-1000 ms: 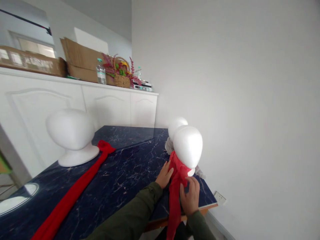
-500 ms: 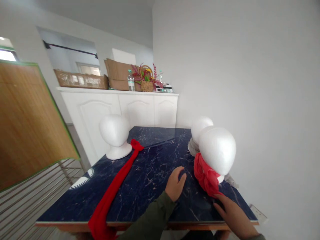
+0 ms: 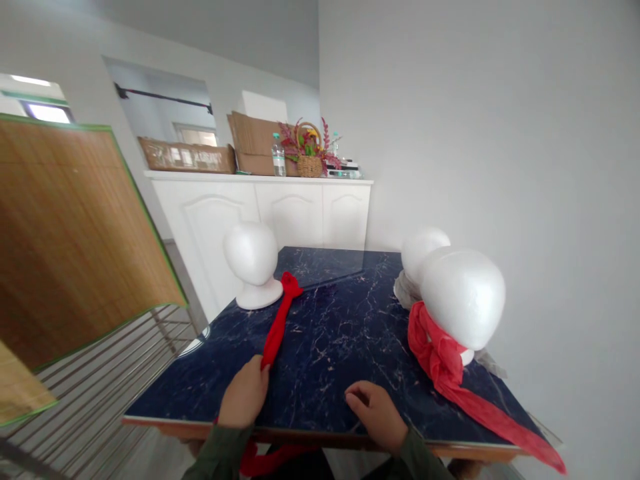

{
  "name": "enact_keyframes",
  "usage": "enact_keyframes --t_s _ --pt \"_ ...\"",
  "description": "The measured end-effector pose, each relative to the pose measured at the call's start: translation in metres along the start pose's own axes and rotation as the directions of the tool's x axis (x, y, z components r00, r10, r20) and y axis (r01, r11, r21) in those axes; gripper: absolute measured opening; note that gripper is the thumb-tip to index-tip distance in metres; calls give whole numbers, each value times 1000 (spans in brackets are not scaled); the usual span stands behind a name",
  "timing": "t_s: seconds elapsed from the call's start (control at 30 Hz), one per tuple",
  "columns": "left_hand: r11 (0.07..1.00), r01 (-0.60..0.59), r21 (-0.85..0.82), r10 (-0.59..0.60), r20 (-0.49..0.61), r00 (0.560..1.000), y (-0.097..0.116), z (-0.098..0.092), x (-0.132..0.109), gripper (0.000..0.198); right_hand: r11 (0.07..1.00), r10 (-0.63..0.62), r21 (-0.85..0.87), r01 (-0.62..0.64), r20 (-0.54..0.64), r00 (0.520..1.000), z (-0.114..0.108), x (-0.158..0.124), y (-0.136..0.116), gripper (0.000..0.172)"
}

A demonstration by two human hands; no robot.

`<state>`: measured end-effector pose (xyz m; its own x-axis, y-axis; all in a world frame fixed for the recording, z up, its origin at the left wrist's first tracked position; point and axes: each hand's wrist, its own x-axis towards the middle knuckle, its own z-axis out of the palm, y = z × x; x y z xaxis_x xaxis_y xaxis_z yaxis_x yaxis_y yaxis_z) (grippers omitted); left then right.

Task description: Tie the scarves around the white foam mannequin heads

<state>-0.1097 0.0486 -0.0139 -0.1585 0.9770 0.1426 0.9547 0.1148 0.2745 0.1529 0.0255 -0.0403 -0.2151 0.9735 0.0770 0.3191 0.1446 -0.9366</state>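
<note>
Red scarf (image 3: 277,333) held in left hand (image 3: 245,393) at near edge of marble tabletop (image 3: 320,373), right hand (image 3: 373,412) apart, open stretch between.

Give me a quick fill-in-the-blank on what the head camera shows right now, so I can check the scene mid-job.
The left hand holds a scarf coloured ____.
The right hand rests on a dark blue ____ tabletop.
A second scarf wraps beneath the ____ foam head.

Missing words: red; marble; nearest.
</note>
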Motion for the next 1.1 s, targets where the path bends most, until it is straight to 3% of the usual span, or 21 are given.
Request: enact_keyframes --t_s 0.07,0.1,0.17,0.2,0.27,0.3,0.33,0.37,0.4,0.43,0.5,0.53,0.6,0.67,0.83,0.93,1.1 --pt "968 -120 -221 120 -15 993 23 8 -18 33 945 140 278 -172 132 981 12 11 -6 40" --pt "931 -200 -307 203 -24 979 37 13 -28 34 870 188 410 -272 235 954 16 16 -9 49" --pt "841 -351 -411 393 19 919 64 19 -49 32 696 204 559 -450 447 871 22 24 -15 61" --pt "792 -422 -441 496 63 866 75 20 -56 28 646 186 582 -494 508 841 23 27 -16 62" --pt "697 -535 -478 662 141 736 88 16 -62 20 638 159 592 -492 525 836 24 32 -15 50" --pt "661 -565 -494 704 147 694 89 11 -59 17 646 162 608 -463 483 860 23 34 -13 42" --pt "642 -576 -507 716 125 687 85 6 -51 16 643 177 645 -413 399 900 22 35 -9 37" --pt "641 -569 -515 697 79 713 77 1 -38 17 630 203 698 -341 276 940 19 36 -4 34" --pt "661 -540 -522 636 8 771 65 -3 -22 18 610 247 750 -255 126 961 15 36 2 34" --pt "699 -496 -515 546 -64 835 51 -7 -2 22 596 309 786 -166 -33 950 9 35 8 37" --pt "794 -372 -481 313 -201 928 19 -12 42 29 636 424 772 8 -358 832 -6 33 22 43" --pt "841 -283 -462 185 -246 952 2 -13 65 33 680 446 731 52 -469 762 -14 31 28 45" --pt "888 -80 -454 -70 -305 950 -25 -12 109 45 750 447 656 86 -599 664 -30 28 39 45" --pt "893 37 -448 -204 -331 921 -45 -9 144 67 791 407 606 89 -628 663 -40 25 44 46" --pt "881 163 -444 -357 -398 845 -58 5 193 105 913 209 403 63 -594 777 -36 26 40 48" --pt "879 168 -447 -374 -425 825 -54 11 208 111 945 123 317 76 -563 817 -31 29 36 48" --pt "863 198 -465 -408 -410 815 -48 8 226 99 949 139 312 43 -538 831 -31 32 39 46"
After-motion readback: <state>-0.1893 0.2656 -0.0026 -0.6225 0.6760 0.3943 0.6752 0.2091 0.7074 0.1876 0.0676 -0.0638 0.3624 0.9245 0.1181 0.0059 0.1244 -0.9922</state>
